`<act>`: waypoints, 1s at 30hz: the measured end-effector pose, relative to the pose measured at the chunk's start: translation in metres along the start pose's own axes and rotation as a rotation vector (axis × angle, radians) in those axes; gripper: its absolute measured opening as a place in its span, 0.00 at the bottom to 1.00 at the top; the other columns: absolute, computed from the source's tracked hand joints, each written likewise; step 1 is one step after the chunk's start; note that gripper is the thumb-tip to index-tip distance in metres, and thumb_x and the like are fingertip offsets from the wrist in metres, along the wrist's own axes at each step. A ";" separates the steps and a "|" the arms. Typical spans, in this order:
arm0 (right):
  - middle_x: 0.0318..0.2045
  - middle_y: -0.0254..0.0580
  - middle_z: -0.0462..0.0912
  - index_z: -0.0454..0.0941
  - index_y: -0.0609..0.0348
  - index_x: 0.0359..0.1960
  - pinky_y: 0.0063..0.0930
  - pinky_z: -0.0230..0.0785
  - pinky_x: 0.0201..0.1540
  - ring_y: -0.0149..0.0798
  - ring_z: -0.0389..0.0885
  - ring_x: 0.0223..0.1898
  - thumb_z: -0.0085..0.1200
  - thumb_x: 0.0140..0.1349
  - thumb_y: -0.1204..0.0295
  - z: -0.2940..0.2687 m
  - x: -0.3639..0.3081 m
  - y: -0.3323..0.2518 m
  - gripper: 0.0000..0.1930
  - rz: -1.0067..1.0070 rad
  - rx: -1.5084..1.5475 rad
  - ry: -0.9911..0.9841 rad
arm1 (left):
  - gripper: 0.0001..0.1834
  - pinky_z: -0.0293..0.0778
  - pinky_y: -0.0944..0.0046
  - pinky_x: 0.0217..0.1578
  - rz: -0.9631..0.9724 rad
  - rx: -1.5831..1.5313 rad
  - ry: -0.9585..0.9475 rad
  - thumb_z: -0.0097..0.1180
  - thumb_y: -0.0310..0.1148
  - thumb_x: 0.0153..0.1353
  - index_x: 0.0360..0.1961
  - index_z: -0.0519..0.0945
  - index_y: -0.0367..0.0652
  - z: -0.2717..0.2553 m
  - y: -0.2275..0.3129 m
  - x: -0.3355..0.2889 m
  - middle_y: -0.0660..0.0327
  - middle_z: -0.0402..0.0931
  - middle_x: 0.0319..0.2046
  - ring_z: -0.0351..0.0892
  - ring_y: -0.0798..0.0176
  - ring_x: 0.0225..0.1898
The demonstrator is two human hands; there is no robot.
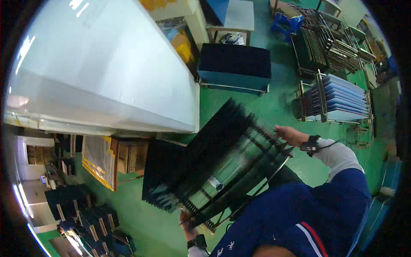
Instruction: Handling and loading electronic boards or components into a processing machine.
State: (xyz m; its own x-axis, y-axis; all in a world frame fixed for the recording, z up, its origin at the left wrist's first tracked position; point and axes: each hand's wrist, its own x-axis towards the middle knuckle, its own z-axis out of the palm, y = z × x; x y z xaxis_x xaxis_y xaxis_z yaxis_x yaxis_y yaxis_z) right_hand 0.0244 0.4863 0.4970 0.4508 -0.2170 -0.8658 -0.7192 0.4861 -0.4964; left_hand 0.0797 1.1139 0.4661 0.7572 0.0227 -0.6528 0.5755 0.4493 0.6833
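In front of me is a black slotted rack point(222, 171), tilted and partly smeared by motion. Dark ribbed walls run along it, and green floor shows through its middle. My left hand point(187, 219) is closed on the rack's lower-left end. At the opposite end, my right hand point(292, 135) grips its upper-right edge with bent fingers. Each wrist wears a black strapped device. Beyond the rack's left side stands a stack of dark sheets point(160, 167) with jagged edges. A small white cylinder point(216, 183) shows within the rack; what it belongs to I cannot tell.
A large white cabinet-like surface point(120, 73) fills the upper left. A dark block-shaped stack point(234, 62) sits on a low cart ahead. At right stand a rack of bluish-white panels point(344, 98) and several metal frames point(338, 47). A yellow-edged framed panel point(99, 160) leans at left.
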 end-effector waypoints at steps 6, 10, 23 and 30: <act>0.38 0.32 0.76 0.73 0.50 0.46 0.34 0.58 0.44 0.32 0.68 0.37 0.48 0.63 0.45 -0.114 -0.094 -0.018 0.23 -0.190 0.183 0.094 | 0.28 0.73 0.58 0.51 -0.088 0.098 -0.439 0.53 0.28 0.51 0.57 0.72 0.42 0.151 -0.018 0.045 0.57 0.74 0.51 0.73 0.57 0.53; 0.40 0.33 0.77 0.74 0.49 0.42 0.34 0.60 0.37 0.31 0.68 0.35 0.48 0.63 0.45 -0.208 -0.089 0.022 0.22 -0.088 0.334 0.232 | 0.19 0.74 0.62 0.41 -0.170 0.213 -0.375 0.59 0.36 0.57 0.51 0.76 0.46 0.274 -0.023 0.091 0.62 0.75 0.43 0.74 0.63 0.42; 0.29 0.31 0.79 0.76 0.48 0.34 0.25 0.64 0.37 0.31 0.76 0.33 0.52 0.63 0.50 -0.196 0.012 -0.073 0.16 -0.259 0.838 0.454 | 0.18 0.70 0.65 0.42 -0.301 0.488 -0.535 0.51 0.45 0.65 0.51 0.77 0.48 0.588 0.010 0.340 0.70 0.76 0.35 0.74 0.70 0.40; 0.30 0.21 0.78 0.77 0.45 0.38 0.20 0.58 0.28 0.23 0.64 0.22 0.50 0.64 0.49 -0.190 0.124 -0.205 0.16 -0.191 0.869 0.411 | 0.12 0.74 0.62 0.40 -0.191 0.555 -0.507 0.52 0.39 0.63 0.44 0.78 0.45 0.715 0.034 0.452 0.63 0.76 0.36 0.76 0.66 0.38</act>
State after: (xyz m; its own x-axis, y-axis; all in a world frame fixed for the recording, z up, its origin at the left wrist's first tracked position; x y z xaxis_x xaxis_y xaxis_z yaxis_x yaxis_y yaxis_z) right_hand 0.1272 0.1992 0.4790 0.1814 -0.5546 -0.8121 0.0607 0.8306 -0.5536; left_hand 0.6623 0.5007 0.4282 0.6016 -0.4814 -0.6375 0.6794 -0.1114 0.7253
